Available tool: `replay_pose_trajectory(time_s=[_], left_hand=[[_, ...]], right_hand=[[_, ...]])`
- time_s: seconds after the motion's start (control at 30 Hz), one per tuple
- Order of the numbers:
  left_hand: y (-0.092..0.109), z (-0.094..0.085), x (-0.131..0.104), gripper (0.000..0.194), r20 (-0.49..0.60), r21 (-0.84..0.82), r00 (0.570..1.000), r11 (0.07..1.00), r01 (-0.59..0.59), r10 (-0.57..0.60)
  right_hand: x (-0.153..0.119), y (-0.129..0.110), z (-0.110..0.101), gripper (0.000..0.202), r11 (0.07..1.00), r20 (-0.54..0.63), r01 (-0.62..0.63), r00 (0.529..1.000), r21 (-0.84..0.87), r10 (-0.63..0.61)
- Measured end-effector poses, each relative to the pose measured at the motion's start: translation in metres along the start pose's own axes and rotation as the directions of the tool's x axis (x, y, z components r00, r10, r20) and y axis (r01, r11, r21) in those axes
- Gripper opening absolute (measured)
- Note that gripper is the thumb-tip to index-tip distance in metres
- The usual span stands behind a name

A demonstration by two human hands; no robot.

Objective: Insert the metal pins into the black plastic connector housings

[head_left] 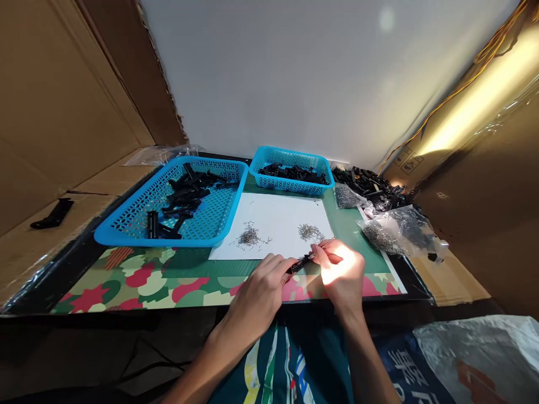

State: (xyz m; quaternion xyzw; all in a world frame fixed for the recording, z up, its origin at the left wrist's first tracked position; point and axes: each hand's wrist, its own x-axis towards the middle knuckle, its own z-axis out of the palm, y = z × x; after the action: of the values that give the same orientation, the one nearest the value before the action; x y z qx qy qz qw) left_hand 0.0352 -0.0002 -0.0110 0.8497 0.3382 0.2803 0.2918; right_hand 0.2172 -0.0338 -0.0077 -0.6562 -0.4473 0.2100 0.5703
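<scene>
My left hand point(266, 280) is closed around one end of a small black plastic part point(300, 264), held just above the near edge of the white sheet point(280, 216). At the part's other end is my right hand point(343, 272), fingers pinched on a thin metal tool that looks like tweezers point(327, 242). Strong light washes out the back of that hand, and the tool's tip is too small to make out. Beyond my hands lie two piles of tiny metal pieces, a left pile point(249, 235) and a right pile point(310, 232).
A large blue basket point(101, 233) with black parts stands left, a smaller blue basket point(290, 184) behind the sheet. Back right are a heap of black parts point(374, 188) and a clear plastic bag point(404, 227). One black part point(53, 214) lies far left. Cardboard walls flank the table.
</scene>
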Motion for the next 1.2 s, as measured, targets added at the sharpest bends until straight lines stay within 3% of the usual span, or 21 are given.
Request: replay_pose_trajectory(time_s=[0.17,0.3,0.47,0.53,0.63,0.7,0.8,0.97,1.2], left_hand=[[-0.001,0.0,0.0,0.035,0.002,-0.041,1.0,0.999,-0.002,0.002],[0.001,0.001,0.002,0.032,-0.015,-0.068,0.999,0.997,0.036,-0.037],[0.006,-0.001,0.003,0.028,-0.16,-0.218,0.979,0.972,0.086,-0.122],[0.006,-0.004,0.001,0.026,-0.243,-0.317,0.949,0.941,0.117,-0.199],[0.004,-0.009,-0.001,0.026,-0.353,-0.482,0.871,0.864,0.145,-0.343],[0.002,-0.012,-0.002,0.027,-0.396,-0.55,0.825,0.824,0.139,-0.403],[0.001,-0.013,-0.002,0.028,-0.422,-0.566,0.805,0.815,0.126,-0.418],[0.003,-0.011,-0.004,0.027,-0.416,-0.555,0.812,0.821,0.13,-0.41],[0.004,-0.01,-0.005,0.025,-0.413,-0.546,0.822,0.829,0.12,-0.391]], right_hand=[[-0.001,-0.002,0.002,0.026,0.993,0.012,0.074,0.997,-0.095,-0.073],[-0.001,0.0,0.003,0.026,0.998,0.027,0.061,0.998,-0.032,-0.061],[0.012,-0.001,-0.008,0.021,0.996,-0.103,0.088,0.991,-0.009,-0.088],[0.022,-0.004,-0.013,0.023,0.99,-0.036,0.124,0.991,-0.072,-0.127],[0.037,-0.01,-0.006,0.023,0.971,0.202,0.176,0.969,-0.163,-0.141],[0.044,-0.015,0.009,0.021,0.948,0.369,0.237,0.918,-0.212,-0.147],[0.052,-0.022,0.038,0.015,0.934,0.532,0.276,0.839,-0.228,-0.119],[0.057,-0.025,0.062,0.011,0.941,0.565,0.249,0.821,-0.229,-0.08],[0.059,-0.021,0.059,0.009,0.933,0.568,0.224,0.823,-0.282,-0.026]])
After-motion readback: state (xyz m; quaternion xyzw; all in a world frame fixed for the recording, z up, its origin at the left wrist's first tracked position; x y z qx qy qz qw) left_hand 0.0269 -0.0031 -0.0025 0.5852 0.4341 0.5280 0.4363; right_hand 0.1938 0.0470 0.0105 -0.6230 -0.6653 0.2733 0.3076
